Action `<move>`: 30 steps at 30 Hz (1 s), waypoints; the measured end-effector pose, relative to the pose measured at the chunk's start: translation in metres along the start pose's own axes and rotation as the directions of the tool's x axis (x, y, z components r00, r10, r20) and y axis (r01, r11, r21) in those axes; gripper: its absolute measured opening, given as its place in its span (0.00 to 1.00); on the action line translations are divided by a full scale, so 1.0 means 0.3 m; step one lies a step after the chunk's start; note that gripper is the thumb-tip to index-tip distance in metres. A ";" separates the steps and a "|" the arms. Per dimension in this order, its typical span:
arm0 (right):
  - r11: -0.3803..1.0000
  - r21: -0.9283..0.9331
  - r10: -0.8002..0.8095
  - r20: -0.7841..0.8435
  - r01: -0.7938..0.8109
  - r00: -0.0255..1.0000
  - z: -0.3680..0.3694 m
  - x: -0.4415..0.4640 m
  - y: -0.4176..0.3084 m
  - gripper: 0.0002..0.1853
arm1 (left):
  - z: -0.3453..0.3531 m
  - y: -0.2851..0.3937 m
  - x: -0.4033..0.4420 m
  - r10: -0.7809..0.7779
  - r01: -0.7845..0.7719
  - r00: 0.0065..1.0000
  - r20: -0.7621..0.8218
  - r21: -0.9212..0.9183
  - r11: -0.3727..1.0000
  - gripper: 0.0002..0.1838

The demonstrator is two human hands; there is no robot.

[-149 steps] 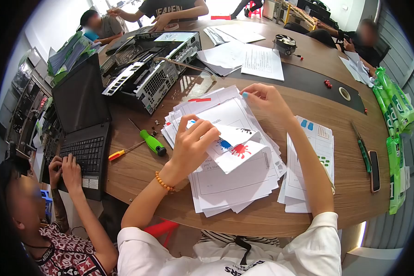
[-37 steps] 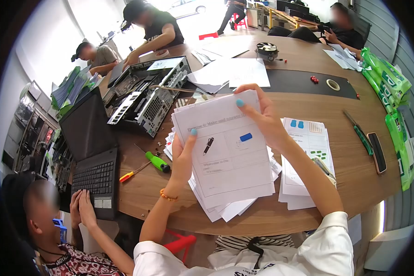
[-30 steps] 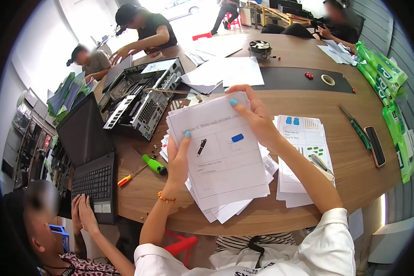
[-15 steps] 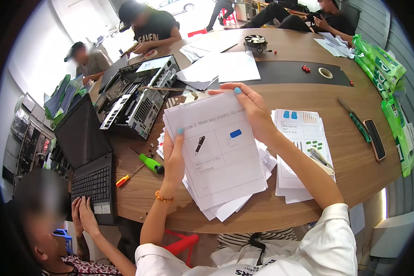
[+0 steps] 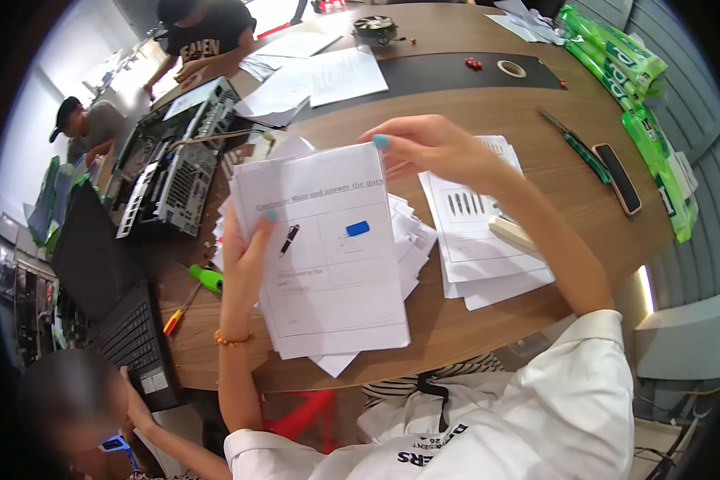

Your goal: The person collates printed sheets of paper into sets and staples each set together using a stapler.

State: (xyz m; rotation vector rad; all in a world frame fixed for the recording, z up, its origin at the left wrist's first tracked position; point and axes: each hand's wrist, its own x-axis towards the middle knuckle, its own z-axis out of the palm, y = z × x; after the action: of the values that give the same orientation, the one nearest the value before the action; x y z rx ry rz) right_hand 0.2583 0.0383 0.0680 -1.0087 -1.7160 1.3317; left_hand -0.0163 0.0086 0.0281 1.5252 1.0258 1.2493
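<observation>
A stack of printed worksheets [image 5: 336, 296] is held up over the near table edge, its top page showing a black pen and a blue eraser-like picture. My left hand [image 5: 246, 260] grips the stack's left side, thumb on the front and fingers behind. At the top right corner my right hand [image 5: 440, 152] has its thumb against the paper, its other fingers partly hidden behind the edge. Beneath lie more loose papers [image 5: 412, 244]. Right of these is another pile of worksheets [image 5: 488, 268] with a pale, blocky object [image 5: 510, 234] on top.
An open laptop [image 5: 132, 336] and an opened computer case [image 5: 172, 172] stand at left, near a green-handled screwdriver [image 5: 206, 278] and a yellow one [image 5: 172, 322]. Rightward are a phone [image 5: 618, 180], a green-handled tool [image 5: 584, 156] and green packages [image 5: 656, 160]. A co-worker [image 5: 80, 408] sits at lower left.
The view has shifted, so the table's things appear farther left and higher. My right hand's fingers have spread and shifted at the stack's top corner; my left hand keeps its hold.
</observation>
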 end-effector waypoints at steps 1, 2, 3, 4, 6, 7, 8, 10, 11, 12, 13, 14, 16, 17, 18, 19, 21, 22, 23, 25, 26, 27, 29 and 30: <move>0.989 -0.146 -0.014 -0.013 0.012 1.000 -0.054 -0.048 0.008 0.17 | 0.005 0.004 -0.004 0.033 -0.032 0.999 -0.023 0.056 0.998 0.22; 0.892 -0.445 0.048 -0.086 -0.082 0.995 -0.101 -0.116 -0.001 0.18 | 0.008 0.012 -0.010 0.066 -0.061 0.997 -0.048 0.110 0.992 0.22; 0.696 -0.696 0.083 -0.165 -0.176 0.983 -0.147 -0.190 -0.008 0.20 | 0.002 0.031 -0.013 0.037 -0.035 0.999 -0.010 0.157 0.987 0.23; 0.613 -0.769 0.098 -0.158 -0.184 0.983 -0.179 -0.273 0.006 0.25 | -0.004 0.031 -0.015 0.028 -0.026 1.000 -0.013 0.135 0.990 0.23; 0.436 -0.883 0.075 -0.154 -0.172 0.985 -0.193 -0.416 0.056 0.28 | -0.012 0.020 -0.016 0.166 -0.163 0.986 0.012 0.265 0.950 0.23; 0.352 -0.923 0.040 -0.154 -0.158 0.987 -0.181 -0.462 0.089 0.26 | -0.013 0.022 -0.021 0.165 -0.163 0.986 0.014 0.268 0.950 0.23; 0.345 -0.925 0.053 -0.147 -0.156 0.988 -0.168 -0.486 0.102 0.26 | -0.006 0.030 -0.029 0.154 -0.151 0.988 0.007 0.258 0.954 0.23; 0.436 -0.844 0.074 -0.312 -0.312 0.947 -0.144 -0.512 0.122 0.22 | 0.001 0.053 -0.045 0.150 -0.157 0.988 0.044 0.270 0.950 0.22; 0.436 -0.814 0.123 -0.370 -0.385 0.921 -0.145 -0.509 0.104 0.19 | -0.004 0.059 -0.046 0.163 -0.188 0.981 0.106 0.297 0.936 0.21; 0.445 -0.809 0.125 -0.369 -0.384 0.921 -0.146 -0.494 0.070 0.19 | -0.002 0.062 -0.047 0.158 -0.184 0.981 0.110 0.307 0.934 0.21; 0.635 -0.665 0.146 -0.397 -0.393 0.906 -0.151 -0.472 0.026 0.18 | 0.004 0.068 -0.049 0.191 -0.219 0.974 0.120 0.298 0.929 0.20; 0.788 -0.484 0.173 -0.419 -0.381 0.891 -0.158 -0.450 -0.010 0.17 | 0.008 0.074 -0.051 0.224 -0.254 0.966 0.131 0.287 0.924 0.19; 0.788 -0.607 -0.093 -0.280 -0.101 0.956 -0.180 -0.401 -0.051 0.16 | 0.004 0.076 -0.064 0.229 -0.255 0.966 0.117 0.326 0.910 0.19; 0.700 -0.690 -0.345 -0.103 0.183 0.933 -0.191 -0.374 -0.076 0.15 | 0.004 0.074 -0.069 0.234 -0.252 0.968 0.095 0.358 0.899 0.18; 0.704 -0.686 -0.352 -0.110 0.185 0.930 -0.194 -0.336 -0.114 0.15 | 0.005 0.071 -0.071 0.236 -0.257 0.966 0.102 0.366 0.895 0.18; 0.602 -0.746 -0.364 0.061 0.285 0.929 -0.188 -0.291 -0.159 0.17 | 0.006 0.069 -0.071 0.316 -0.348 0.937 0.146 0.413 0.842 0.17; 0.495 -0.778 -0.371 0.213 0.386 0.904 -0.145 -0.229 -0.232 0.19 | 0.010 0.089 -0.062 0.435 -0.506 0.862 0.260 0.470 0.723 0.15; 0.466 -0.825 -0.207 0.250 0.320 0.946 -0.119 -0.203 -0.267 0.18 | 0.012 0.095 -0.058 0.440 -0.518 0.855 0.273 0.474 0.712 0.15; 0.422 -0.869 -0.031 0.271 0.259 0.962 -0.103 -0.183 -0.287 0.18 | 0.014 0.092 -0.058 0.454 -0.543 0.840 0.297 0.474 0.693 0.15; 0.386 -0.877 -0.025 0.301 0.287 0.953 -0.095 -0.152 -0.278 0.19 | 0.013 0.090 -0.059 0.449 -0.559 0.829 0.333 0.445 0.700 0.15; 0.351 -0.881 -0.010 0.336 0.318 0.942 -0.089 -0.139 -0.276 0.19 | 0.017 0.092 -0.060 0.449 -0.556 0.830 0.330 0.445 0.702 0.15; 0.352 -0.879 -0.007 0.340 0.320 0.940 -0.078 -0.125 -0.279 0.19 | 0.023 0.094 -0.062 0.425 -0.530 0.846 0.322 0.418 0.738 0.15; 0.330 -0.904 0.198 0.347 0.271 0.917 -0.057 -0.104 -0.282 0.20 | 0.029 0.098 -0.062 0.398 -0.500 0.862 0.314 0.390 0.773 0.15; 0.331 -0.904 0.198 0.349 0.272 0.916 -0.053 -0.104 -0.282 0.20 | 0.029 0.099 -0.061 0.405 -0.528 0.844 0.351 0.413 0.742 0.15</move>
State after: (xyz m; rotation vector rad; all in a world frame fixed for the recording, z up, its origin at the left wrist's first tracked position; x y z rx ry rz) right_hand 0.2736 0.0036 0.1512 -1.3078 -2.9767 0.3103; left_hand -0.0085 -0.0178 0.0512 2.4002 0.8598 1.1288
